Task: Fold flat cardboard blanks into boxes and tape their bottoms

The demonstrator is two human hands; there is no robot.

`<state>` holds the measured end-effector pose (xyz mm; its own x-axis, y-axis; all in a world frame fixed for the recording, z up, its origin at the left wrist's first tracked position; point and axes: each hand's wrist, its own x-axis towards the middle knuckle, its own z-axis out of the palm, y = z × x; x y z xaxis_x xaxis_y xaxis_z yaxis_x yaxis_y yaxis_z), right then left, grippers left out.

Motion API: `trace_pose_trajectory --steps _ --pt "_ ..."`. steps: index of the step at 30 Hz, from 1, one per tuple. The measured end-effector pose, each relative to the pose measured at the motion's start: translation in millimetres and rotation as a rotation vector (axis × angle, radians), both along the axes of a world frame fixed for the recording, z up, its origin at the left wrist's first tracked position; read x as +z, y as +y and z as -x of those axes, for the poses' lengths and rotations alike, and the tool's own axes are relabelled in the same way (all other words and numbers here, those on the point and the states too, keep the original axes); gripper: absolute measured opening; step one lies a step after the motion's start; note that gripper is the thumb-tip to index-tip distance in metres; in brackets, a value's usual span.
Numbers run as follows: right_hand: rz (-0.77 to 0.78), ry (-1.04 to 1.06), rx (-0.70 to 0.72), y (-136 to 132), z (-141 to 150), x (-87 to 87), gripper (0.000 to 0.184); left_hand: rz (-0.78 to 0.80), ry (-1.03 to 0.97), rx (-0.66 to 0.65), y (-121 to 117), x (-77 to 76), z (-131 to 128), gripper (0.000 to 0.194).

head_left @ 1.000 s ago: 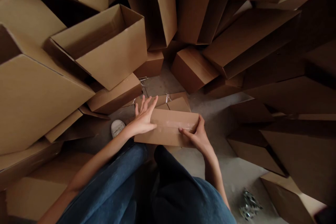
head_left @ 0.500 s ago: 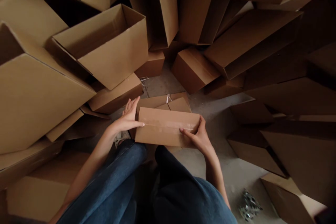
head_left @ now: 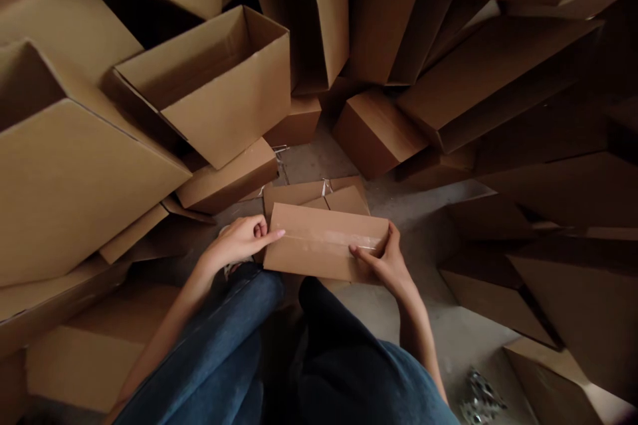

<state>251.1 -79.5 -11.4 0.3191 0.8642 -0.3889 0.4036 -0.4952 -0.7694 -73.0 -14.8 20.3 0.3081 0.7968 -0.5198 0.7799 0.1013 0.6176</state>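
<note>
The grey concrete floor [head_left: 433, 319] bears a brown cardboard box [head_left: 381, 131] beyond the fingers [head_left: 365, 254] of the right hand [head_left: 393, 264] and, rearward to their right, a shiny metallic object [head_left: 481, 398].

The light is dim, shadows deepen toward upper right, and the held box [head_left: 323, 243] gleams faintly.

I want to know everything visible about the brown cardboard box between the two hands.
The brown, oblong cardboard box looks closed, with shiny clear tape along its upper face. It appears slightly slanted, beyond the blue-denim knees. The right hand grips its right end; the left hand has its thumb over the other.
</note>
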Motion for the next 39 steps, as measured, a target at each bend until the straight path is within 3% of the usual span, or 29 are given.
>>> trace_pose_trajectory --steps 6,15,20,26,32,39 --pt "-0.042 -0.018 0.001 -3 -2 -7.4 0.113 -0.004 0.205 -0.078 -6 4.7 -16 0.062" --pt "-0.056 -0.034 -0.002 -3 -2 -11.1 0.113 0.06 0.096 -0.111 3 -12.5 -8 0.057" --pt "-0.03 -0.044 -0.004 -3 -1 -9.1 0.116 0.07 0.145 -0.132 5 -4.5 -10 0.062" --pt "-0.073 -0.049 0.01 -6 -1 -13.5 0.112 -0.042 0.259 0.032 1 7.3 -24 0.075" --pt "-0.084 -0.058 0.021 -7 -2 -16.7 0.113 0.0 -0.021 0.087 0 -10.4 -34 0.076" --pt "-0.061 -0.045 0.008 -5 0 -10.7 0.116 0.04 -0.132 0.077 1 -20.4 -28 0.068"
